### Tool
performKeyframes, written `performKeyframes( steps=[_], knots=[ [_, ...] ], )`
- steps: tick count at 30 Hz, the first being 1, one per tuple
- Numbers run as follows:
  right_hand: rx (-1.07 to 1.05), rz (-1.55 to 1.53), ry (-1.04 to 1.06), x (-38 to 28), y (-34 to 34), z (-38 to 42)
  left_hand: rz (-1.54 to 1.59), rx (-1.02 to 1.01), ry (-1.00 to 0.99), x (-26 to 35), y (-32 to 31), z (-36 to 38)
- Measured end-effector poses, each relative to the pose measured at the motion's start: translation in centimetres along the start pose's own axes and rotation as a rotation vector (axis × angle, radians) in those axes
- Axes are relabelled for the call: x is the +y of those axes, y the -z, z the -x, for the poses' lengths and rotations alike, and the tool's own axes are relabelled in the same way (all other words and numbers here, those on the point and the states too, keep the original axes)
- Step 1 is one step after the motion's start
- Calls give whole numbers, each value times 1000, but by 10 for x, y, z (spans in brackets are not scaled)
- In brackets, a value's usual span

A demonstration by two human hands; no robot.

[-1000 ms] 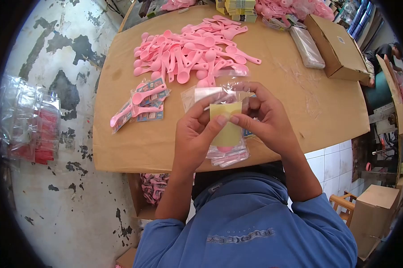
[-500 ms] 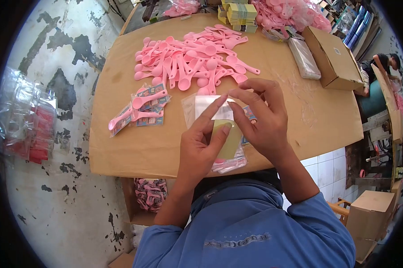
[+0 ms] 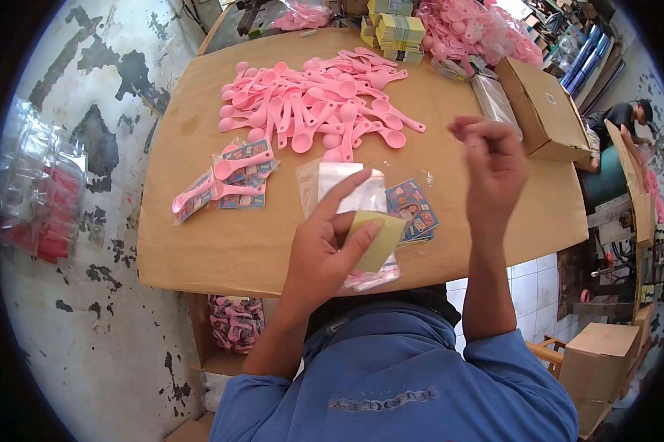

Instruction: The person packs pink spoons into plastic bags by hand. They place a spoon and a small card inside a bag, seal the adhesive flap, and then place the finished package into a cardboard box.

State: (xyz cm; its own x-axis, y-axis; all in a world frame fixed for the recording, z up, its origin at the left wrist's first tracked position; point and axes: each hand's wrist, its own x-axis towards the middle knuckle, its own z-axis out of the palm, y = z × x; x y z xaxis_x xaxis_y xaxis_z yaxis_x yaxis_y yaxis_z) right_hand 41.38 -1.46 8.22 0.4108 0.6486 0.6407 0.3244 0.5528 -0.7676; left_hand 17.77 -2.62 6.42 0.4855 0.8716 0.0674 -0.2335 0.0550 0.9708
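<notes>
My left hand (image 3: 325,247) grips a yellow-green card (image 3: 375,239), thumb on top and index finger stretched out past it. Beneath that hand lies a stack of clear plastic bags (image 3: 350,188) with a white area. Partly hidden below the card are packed pink pieces in plastic (image 3: 374,278). Right of the card rests a small pile of blue printed cards (image 3: 413,208). My right hand (image 3: 494,166) is raised over the table's right side, blurred, its fingers bent and drawn together. Whatever may be between its fingertips is too smeared to make out.
A heap of pink measuring spoons (image 3: 310,103) covers the table's far middle. Bagged spoons with cards (image 3: 232,177) lie at left. A cardboard box (image 3: 545,110), a clear plastic pack (image 3: 496,103) and yellow card bundles (image 3: 398,33) stand farther back. Another person (image 3: 623,118) sits at far right.
My right hand has moved right and away from the bags, uncovering the blue cards. My left hand keeps the yellow-green card, which is now tilted.
</notes>
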Motion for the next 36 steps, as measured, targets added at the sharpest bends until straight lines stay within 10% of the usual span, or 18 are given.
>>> performKeyframes(
  steps=[2, 10, 17, 36],
  knots=[
    [187, -314, -203, 0, 12, -8, 139, 66, 3, -1, 0, -2],
    [-443, -264, -529, -17, 4, 33, 190, 162, -149, -19, 0, -14],
    [-533, -363, -590, -5, -18, 43, 169, 152, -139, -23, 12, -13],
    [-686, -256, -308, -18, -2, 25, 284, 93, -220, -24, 28, -10]
  ],
)
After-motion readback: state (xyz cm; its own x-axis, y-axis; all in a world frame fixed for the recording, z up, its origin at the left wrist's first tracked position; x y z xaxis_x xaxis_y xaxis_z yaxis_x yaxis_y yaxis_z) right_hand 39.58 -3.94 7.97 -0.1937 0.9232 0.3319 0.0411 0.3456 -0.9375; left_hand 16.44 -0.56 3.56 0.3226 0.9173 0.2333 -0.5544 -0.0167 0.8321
